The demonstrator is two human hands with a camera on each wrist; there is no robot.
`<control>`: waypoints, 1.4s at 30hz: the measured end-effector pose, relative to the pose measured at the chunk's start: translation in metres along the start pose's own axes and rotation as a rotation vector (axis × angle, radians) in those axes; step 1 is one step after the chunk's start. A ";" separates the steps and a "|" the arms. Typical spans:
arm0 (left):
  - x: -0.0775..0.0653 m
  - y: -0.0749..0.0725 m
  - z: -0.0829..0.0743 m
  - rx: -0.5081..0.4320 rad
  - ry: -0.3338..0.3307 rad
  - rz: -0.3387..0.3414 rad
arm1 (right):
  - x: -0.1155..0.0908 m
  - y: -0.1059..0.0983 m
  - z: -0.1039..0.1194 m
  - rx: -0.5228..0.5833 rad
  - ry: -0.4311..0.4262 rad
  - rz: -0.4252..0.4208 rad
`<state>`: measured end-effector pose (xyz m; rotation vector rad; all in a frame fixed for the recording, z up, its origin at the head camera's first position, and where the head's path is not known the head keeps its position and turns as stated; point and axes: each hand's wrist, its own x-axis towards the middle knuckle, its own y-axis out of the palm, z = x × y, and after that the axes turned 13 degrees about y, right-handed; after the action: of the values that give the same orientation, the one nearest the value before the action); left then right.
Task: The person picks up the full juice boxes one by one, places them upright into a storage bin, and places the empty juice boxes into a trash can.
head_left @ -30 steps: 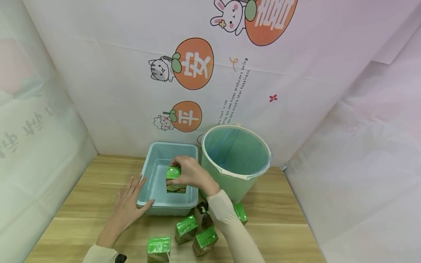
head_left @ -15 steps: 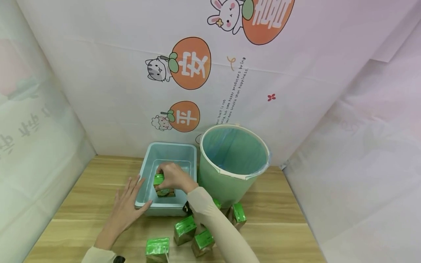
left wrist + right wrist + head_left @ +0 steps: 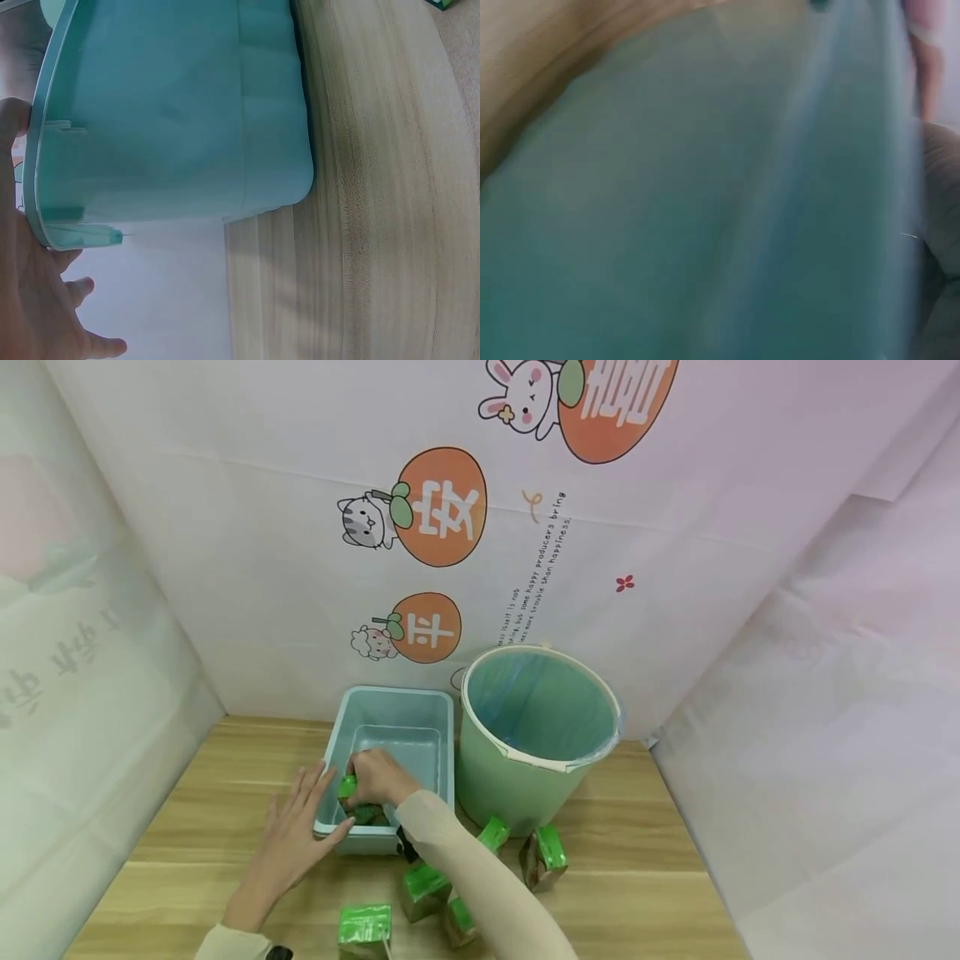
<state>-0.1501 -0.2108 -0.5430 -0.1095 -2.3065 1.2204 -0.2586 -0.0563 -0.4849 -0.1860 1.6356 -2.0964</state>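
In the head view, a pale blue plastic bin stands against the back wall. My right hand reaches down into its near left corner and grips a small green-topped drink carton, partly hidden by the fingers. Fingers spread, my left hand rests at the bin's front left corner, its thumb by the front rim. The left wrist view has the left hand against the rim and the bin's outer side. A blurred bin wall fills most of the right wrist view; the carton is hidden there.
Right of the bin stands a tall green bucket with a bag lining. Several more green-topped cartons stand on the wooden table, among them one in front and one near the bucket. The right sleeve overlaps some.
My right hand has moved left and toward me inside the bin, lowering the carton into the near left corner. The left hand has stayed at the rim.
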 end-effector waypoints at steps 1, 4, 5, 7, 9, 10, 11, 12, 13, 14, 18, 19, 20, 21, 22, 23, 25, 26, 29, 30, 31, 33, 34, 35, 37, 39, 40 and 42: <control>0.000 0.001 0.000 0.002 0.000 -0.004 | 0.000 0.003 0.000 -0.014 0.012 0.000; -0.001 0.002 -0.001 0.005 0.010 -0.023 | 0.002 0.011 -0.001 -0.035 0.041 0.010; -0.001 0.003 0.000 0.013 0.018 -0.031 | 0.002 0.013 -0.001 -0.038 0.046 0.014; -0.002 0.003 0.000 0.028 0.032 -0.047 | 0.003 0.016 -0.001 -0.029 0.056 0.023; -0.002 0.003 0.000 0.037 0.043 -0.056 | 0.004 0.018 0.000 -0.026 0.056 0.030; -0.002 0.003 -0.001 0.039 0.045 -0.058 | 0.004 0.019 0.000 -0.032 0.055 0.029; -0.002 0.003 -0.001 0.033 0.046 -0.052 | 0.004 0.019 0.001 -0.032 0.060 0.030; -0.002 0.003 -0.001 0.026 0.045 -0.047 | 0.003 0.020 0.001 -0.031 0.065 0.029; -0.002 0.003 -0.001 0.016 0.044 -0.043 | 0.003 0.020 0.001 -0.034 0.068 0.028; -0.002 0.003 -0.001 0.012 0.045 -0.041 | 0.003 0.020 0.001 -0.035 0.072 0.029; -0.001 0.002 0.000 0.003 0.048 -0.055 | 0.002 0.020 0.000 -0.043 0.076 0.026; -0.001 0.002 0.001 0.002 0.047 -0.058 | 0.002 0.020 0.000 -0.044 0.075 0.025; -0.001 0.001 0.001 0.005 0.045 -0.061 | 0.001 0.020 0.000 -0.042 0.072 0.025; -0.001 0.001 0.001 0.002 0.044 -0.062 | 0.001 0.020 -0.001 -0.041 0.071 0.025; -0.001 0.001 0.001 -0.001 0.042 -0.060 | 0.001 0.020 -0.001 -0.039 0.073 0.025; -0.001 0.000 0.001 -0.007 0.038 -0.054 | 0.000 0.020 -0.002 -0.039 0.074 0.026; 0.000 0.000 0.001 -0.013 0.037 -0.044 | -0.001 0.021 -0.002 -0.040 0.077 0.026; 0.000 0.000 0.001 -0.017 0.036 -0.039 | -0.001 0.021 -0.002 -0.048 0.077 0.025; 0.000 0.001 0.001 -0.027 0.030 -0.025 | -0.003 0.023 -0.003 -0.079 0.074 0.022; 0.000 0.002 0.001 -0.027 0.028 -0.025 | -0.003 0.023 -0.003 -0.086 0.071 0.020; -0.001 0.002 0.001 -0.026 0.027 -0.028 | -0.003 0.023 -0.003 -0.095 0.064 0.018; -0.001 0.003 0.000 -0.024 0.023 -0.031 | -0.005 0.022 -0.004 -0.110 0.050 0.016; -0.001 0.003 0.000 -0.028 0.020 -0.028 | -0.005 0.022 -0.004 -0.115 0.045 0.018; 0.000 0.003 0.000 -0.029 0.018 -0.027 | -0.006 0.021 -0.004 -0.121 0.040 0.021; 0.000 0.003 0.000 -0.030 0.015 -0.027 | -0.008 0.018 -0.004 -0.125 0.036 0.031; 0.001 0.002 0.000 -0.036 0.011 -0.022 | -0.009 0.015 -0.005 -0.113 0.040 0.045; 0.001 0.002 0.000 -0.039 0.009 -0.020 | -0.010 0.012 -0.006 -0.097 0.033 0.053; 0.000 0.002 0.000 -0.035 0.010 -0.024 | -0.011 0.005 -0.010 -0.055 0.008 0.065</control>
<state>-0.1508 -0.2099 -0.5444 -0.0991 -2.3146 1.1658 -0.2513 -0.0436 -0.4903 -0.1404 1.6829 -2.0073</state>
